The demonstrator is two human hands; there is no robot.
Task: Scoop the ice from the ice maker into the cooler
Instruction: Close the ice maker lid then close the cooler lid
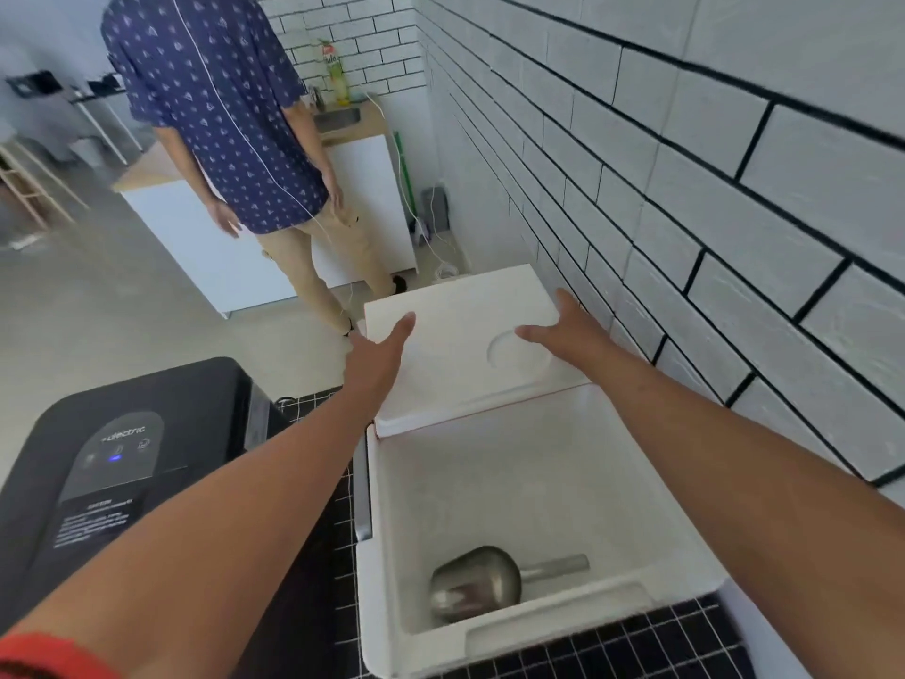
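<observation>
The white foam cooler (685,575) stands open on the black gridded counter, against the tiled wall. Its lid (455,325) is tipped back past the far rim. My left hand (374,352) grips the lid's left edge with the thumb on top. My right hand (568,328) holds the lid's right edge, thumb lying on the lid surface. A metal scoop (477,583) lies on the cooler's floor near the front wall, handle pointing right. No ice shows in the cooler. The black ice maker (122,463) sits to the left with its top shut and a blue light on.
Another person (220,115) stands ahead on the floor beside a white cabinet (365,188) with a small sink. The white tiled wall (685,213) runs along the right side. Cables trail on the floor near the wall.
</observation>
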